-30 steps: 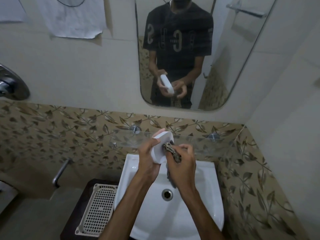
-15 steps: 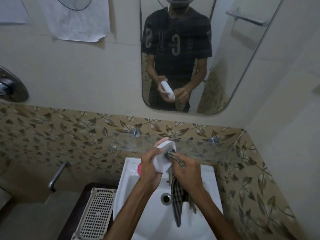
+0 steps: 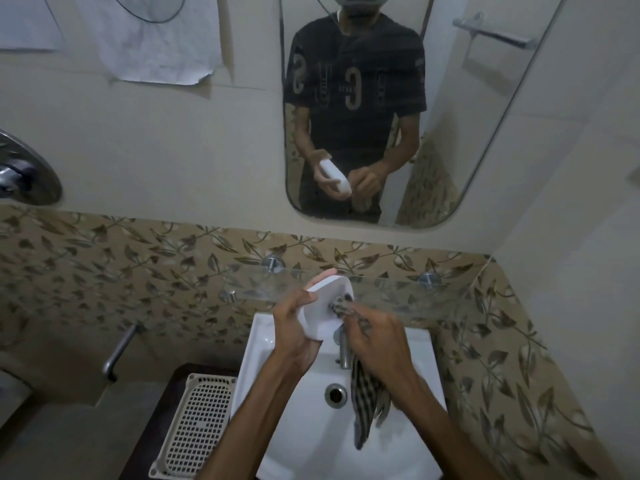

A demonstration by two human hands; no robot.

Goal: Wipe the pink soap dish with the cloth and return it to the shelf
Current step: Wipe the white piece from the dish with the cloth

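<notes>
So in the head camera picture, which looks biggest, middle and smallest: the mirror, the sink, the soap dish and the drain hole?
1. mirror
2. sink, though it's nearer the camera and partly hidden by arms, so first place is unsure
3. soap dish
4. drain hole

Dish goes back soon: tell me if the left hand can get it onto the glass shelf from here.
Probably yes. The left hand grips the soap dish right at the glass shelf, whose visible surface looks bare. Only the right hand with the cloth is close.

Glass shelf (image 3: 398, 289) lies bare right of the soap dish (image 3: 327, 308); tap (image 3: 343, 348) stands below.
</notes>
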